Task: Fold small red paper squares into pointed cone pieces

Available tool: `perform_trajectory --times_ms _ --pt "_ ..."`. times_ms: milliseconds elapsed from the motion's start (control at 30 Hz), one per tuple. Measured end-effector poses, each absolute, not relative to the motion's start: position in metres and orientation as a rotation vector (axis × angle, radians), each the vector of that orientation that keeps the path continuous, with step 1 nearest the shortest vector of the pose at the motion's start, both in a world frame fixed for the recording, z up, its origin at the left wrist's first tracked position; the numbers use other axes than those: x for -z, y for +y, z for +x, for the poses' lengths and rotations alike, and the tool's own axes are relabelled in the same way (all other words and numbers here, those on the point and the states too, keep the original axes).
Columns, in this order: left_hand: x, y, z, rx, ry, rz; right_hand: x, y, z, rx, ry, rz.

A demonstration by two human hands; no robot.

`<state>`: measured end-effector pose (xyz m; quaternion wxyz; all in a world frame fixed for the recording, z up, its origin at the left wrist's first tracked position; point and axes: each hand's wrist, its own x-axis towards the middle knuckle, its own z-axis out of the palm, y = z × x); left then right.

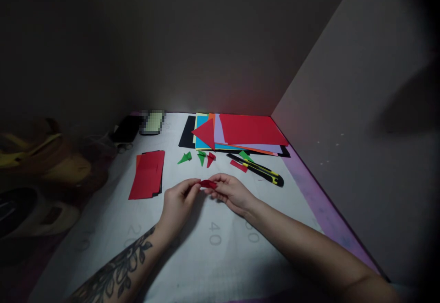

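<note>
A small folded piece of red paper (208, 184) is held between my two hands above the white sheet. My left hand (180, 198) pinches its left end between thumb and fingers. At its right end, my right hand (232, 193) grips it, the fingers curled partly beneath. Just beyond the hands lie two small folded green paper pieces (184, 157) and a folded red paper piece (211, 159). To their right, a black and yellow utility knife (257, 170) rests across a red paper strip (238, 166) and a green paper strip (246, 157).
Coloured paper sheets (254, 129) are stacked at the back, a red paper triangle (206, 133) on top. Left of my hands sits a smaller pile of red paper (147, 174). A phone-like object (152, 122), blurred out, lies back left. Walls rise behind and at right.
</note>
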<state>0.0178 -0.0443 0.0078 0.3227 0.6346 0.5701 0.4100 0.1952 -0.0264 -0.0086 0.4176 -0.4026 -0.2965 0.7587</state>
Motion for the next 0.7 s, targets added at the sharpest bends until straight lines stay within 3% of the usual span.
perform_trajectory --times_ms 467,700 --pt "-0.014 -0.041 0.020 -0.901 1.159 1.144 0.007 -0.029 0.200 -1.386 -1.200 -1.095" --pt "-0.014 -0.040 0.021 -0.897 1.188 1.234 0.002 -0.031 0.202 -1.264 -1.411 -1.084"
